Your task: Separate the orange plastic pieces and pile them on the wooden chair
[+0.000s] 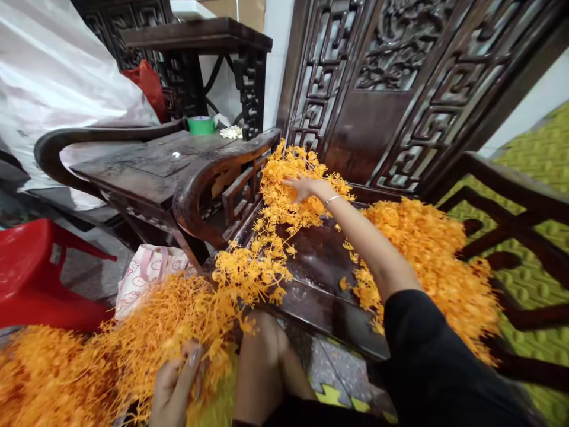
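Orange, thin-stemmed sprigs with small curled heads, looking like plastic flower parts, lie tangled in heaps. My right hand (304, 187) reaches across the dark wooden seat (317, 252) and rests with fingers spread on the heap of orange sprigs (284, 166) by the seat's far left corner. Low in the view, my left hand (173, 382) is closed, thumb against fingers, at the edge of the lower-left heap (155, 320); orange sprigs come out by its fingertips, slightly blurred. A trail of tangled sprigs (249, 273) links the two heaps over the seat's edge.
Another large orange heap (427, 261) covers the seat's right side. Curved wooden armrests (191, 201) stand to the left, near a second chair carrying green tape (201, 125). A red stool (26, 273) and a pink-white bag (149, 270) are at left. My knees are below the seat's front edge.
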Demonstrator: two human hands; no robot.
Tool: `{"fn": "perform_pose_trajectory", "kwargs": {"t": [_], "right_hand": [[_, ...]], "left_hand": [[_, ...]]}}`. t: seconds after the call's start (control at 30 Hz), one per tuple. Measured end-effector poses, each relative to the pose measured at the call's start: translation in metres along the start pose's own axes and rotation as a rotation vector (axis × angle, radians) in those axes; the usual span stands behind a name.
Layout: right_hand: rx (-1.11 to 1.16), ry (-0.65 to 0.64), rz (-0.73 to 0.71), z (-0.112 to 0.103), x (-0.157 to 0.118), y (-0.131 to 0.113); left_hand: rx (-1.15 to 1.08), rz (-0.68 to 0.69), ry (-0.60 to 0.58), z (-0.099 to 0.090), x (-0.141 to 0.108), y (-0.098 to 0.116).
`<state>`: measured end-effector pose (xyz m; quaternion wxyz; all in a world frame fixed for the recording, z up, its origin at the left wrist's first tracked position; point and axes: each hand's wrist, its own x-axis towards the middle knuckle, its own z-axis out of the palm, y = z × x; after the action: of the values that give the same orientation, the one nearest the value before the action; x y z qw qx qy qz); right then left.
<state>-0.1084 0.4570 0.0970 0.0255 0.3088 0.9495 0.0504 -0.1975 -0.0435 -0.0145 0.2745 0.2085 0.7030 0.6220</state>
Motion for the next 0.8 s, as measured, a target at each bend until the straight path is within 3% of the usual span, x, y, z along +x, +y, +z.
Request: {"fn": "perform_pose_trajectory", "kwargs": {"t": [0.13,0.2,0.3,0.37,0.4,0.47,0.53,0.6,0.73,0.8], "right_hand": [[-0.026,0.020,-0.071,-0.043,-0.037,-0.022],[-0.057,0.072,-0.081,-0.050,-0.065,-0.056],[-0.059,0.177,-0.165,-0.039,-0.105,-0.125],[-0.021,0.221,-0.363,-0.020,-0.125,-0.167],[-0.004,0.250,-0.587,-0.009,-0.132,-0.182],[-0.017,0.219,-0.895,0.013,-0.141,-0.202],[-0.039,0.185,-1.009,0.031,-0.143,-0.206],[-0.046,0.201,-0.959,0.042,-0.142,-0.200],[-0.089,0.284,-0.770,0.044,-0.137,-0.171],[-0.130,0.308,-0.706,0.038,-0.135,-0.155]], "left_hand": [[-0.119,0.082,-0.099,0.018,0.026,-0.001],[-0.128,0.125,-0.113,0.027,0.033,0.003],[-0.096,0.193,-0.133,0.039,0.033,0.017],[-0.007,0.312,-0.153,0.045,0.027,0.030],[0.055,0.407,-0.183,0.047,0.023,0.036],[0.184,0.623,-0.276,0.049,0.016,0.045],[0.275,0.783,-0.342,0.045,0.010,0.048],[0.327,0.830,-0.295,0.038,0.005,0.047],[0.392,0.787,-0.051,0.022,-0.004,0.042],[0.416,0.753,-0.035,0.021,-0.012,0.043]]}}
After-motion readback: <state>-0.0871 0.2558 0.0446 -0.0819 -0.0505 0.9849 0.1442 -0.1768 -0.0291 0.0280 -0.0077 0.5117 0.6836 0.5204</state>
